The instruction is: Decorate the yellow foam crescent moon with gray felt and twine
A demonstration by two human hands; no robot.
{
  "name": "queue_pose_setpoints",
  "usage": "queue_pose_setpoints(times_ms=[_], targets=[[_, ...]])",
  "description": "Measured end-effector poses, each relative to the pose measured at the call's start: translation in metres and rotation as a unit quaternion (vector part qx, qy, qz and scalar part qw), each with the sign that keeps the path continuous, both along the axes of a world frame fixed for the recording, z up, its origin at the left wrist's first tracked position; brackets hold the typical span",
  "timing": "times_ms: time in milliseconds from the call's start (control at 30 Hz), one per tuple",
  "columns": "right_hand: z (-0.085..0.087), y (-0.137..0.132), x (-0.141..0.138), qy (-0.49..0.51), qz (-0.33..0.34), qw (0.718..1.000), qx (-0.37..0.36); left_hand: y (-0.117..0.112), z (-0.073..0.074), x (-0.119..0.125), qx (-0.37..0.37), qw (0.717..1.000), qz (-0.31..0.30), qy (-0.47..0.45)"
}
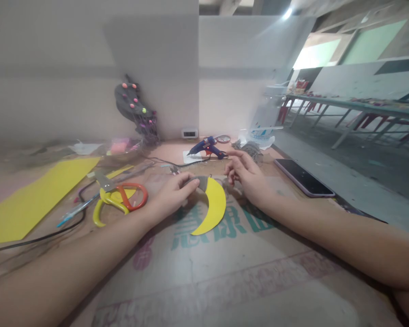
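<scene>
My left hand is closed on the upper end of a crescent moon cutout. The cutout is bright yellow, with a grey patch at the end by my fingers, and its pointed tip hangs toward me over the cardboard. My right hand is raised to the right of the crescent, empty, with fingers loosely bent and apart. Just beyond its index finger is a blue glue gun with an orange trigger and a small red light. Whether that finger touches the handle I cannot tell.
Scissors with orange and yellow handles lie left, near a yellow sheet and a black cable. A phone rests at the right edge. Behind stand a small digital clock, a clear plastic jug and a dark decorated piece.
</scene>
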State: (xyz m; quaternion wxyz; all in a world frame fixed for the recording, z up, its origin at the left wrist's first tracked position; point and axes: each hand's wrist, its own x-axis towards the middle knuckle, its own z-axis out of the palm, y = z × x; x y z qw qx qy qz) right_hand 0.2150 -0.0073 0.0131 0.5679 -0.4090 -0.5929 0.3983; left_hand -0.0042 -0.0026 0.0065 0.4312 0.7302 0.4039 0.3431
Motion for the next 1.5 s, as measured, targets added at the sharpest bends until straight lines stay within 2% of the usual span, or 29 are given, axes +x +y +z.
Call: queue_pose_setpoints(times_ms=[100, 200, 433, 633, 1133, 1300, 1500], targets=[[-0.002, 0.008, 0.006, 0.019, -0.024, 1.0, 0.004, 0.001, -0.001, 0.0, 0.006, 1.0, 0.003, 0.003], [-0.003, 0.013, 0.008, -0.005, -0.037, 0.999, -0.011, 0.001, -0.001, 0.0, 0.0, 1.0, 0.003, 0.006], [0.0, 0.001, 0.0, -0.103, -0.019, 0.994, -0.013, 0.004, -0.005, 0.0, -0.001, 1.0, 0.0, 0.007], [-0.003, 0.0, -0.002, -0.152, -0.009, 0.988, -0.004, 0.002, -0.002, -0.001, 0.013, 0.999, 0.0, 0.03], [-0.004, -0.002, -0.004, -0.152, -0.003, 0.988, -0.015, 0.004, -0.005, -0.001, 0.01, 0.999, -0.006, 0.035], [-0.004, -0.003, -0.003, -0.206, -0.024, 0.978, 0.008, 0.001, -0.003, 0.0, 0.006, 0.999, -0.008, 0.038], [-0.004, -0.003, -0.005, -0.186, -0.043, 0.981, 0.018, 0.001, 0.0, 0.001, -0.004, 0.999, -0.012, 0.035]])
